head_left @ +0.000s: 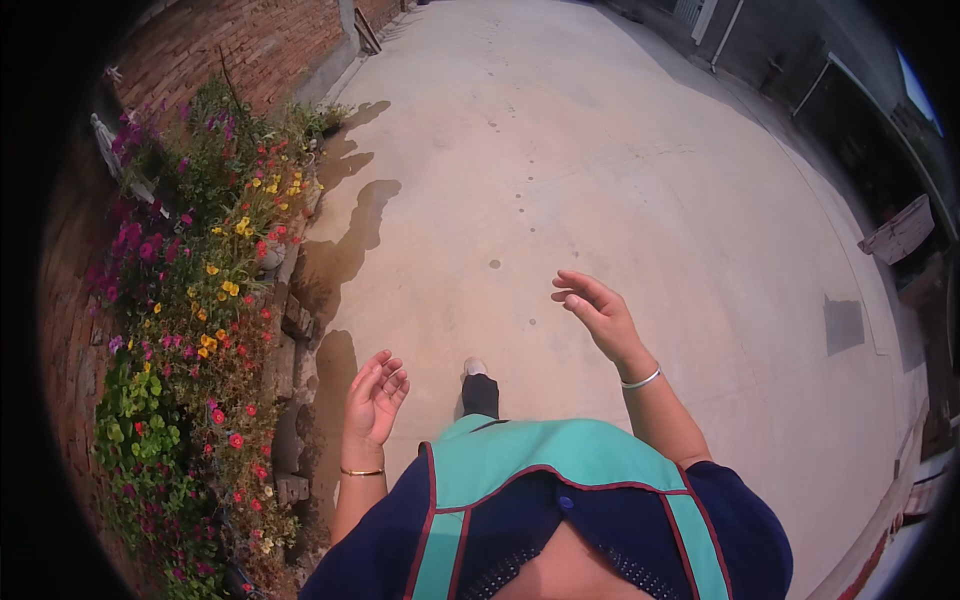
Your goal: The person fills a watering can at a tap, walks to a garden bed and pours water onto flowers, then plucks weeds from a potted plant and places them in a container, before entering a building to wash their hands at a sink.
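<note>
Nothing is held by either hand. The fingers of the left hand (373, 400) are loosely curled and parted; those of the right hand (600, 312) are slightly bent, with the thumb kept apart. The row of flowers (208, 343) is placed to the left of the left fingers, not touched by them, its long axis stretched forward beside the brick wall (240, 45). The left hand is set nearer to it than the right. Below the fingers, concrete ground (650, 230) is seen, darkened by patches (337, 375) toward the flowers.
</note>
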{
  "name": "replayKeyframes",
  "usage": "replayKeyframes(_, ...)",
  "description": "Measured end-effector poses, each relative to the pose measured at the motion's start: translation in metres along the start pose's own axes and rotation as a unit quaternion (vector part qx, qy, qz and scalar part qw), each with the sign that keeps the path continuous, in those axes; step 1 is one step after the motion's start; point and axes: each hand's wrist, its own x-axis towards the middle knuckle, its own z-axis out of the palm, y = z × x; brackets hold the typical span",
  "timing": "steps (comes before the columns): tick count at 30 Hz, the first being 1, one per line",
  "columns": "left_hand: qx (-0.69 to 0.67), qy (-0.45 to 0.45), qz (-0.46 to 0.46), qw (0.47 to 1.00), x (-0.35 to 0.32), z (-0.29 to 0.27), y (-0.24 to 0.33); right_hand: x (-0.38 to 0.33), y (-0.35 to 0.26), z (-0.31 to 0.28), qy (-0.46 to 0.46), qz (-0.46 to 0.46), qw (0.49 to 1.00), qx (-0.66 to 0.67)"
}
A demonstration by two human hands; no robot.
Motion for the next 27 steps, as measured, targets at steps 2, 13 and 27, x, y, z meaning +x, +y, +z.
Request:
replayKeyframes(2, -0.014, 0.075, 0.004, 0.997, 0.076, -0.007, 0.020, 0.081, 0.018, -0.019, 0.033, 0.016, 0.999, 0.020)
replayKeyframes(13, 0.060, -0.075, -0.100, 0.990, 0.592, 0.110, 0.138, 0.456, 0.084, -0.162, 0.201, 0.064, 0.977, 0.027)
replayKeyframes(27, 0.034, 0.082, 0.034, 0.995, 1.106, 0.084, 0.275, 1.144, 0.135, -0.241, -0.053, 0.024, 0.998, 0.002)
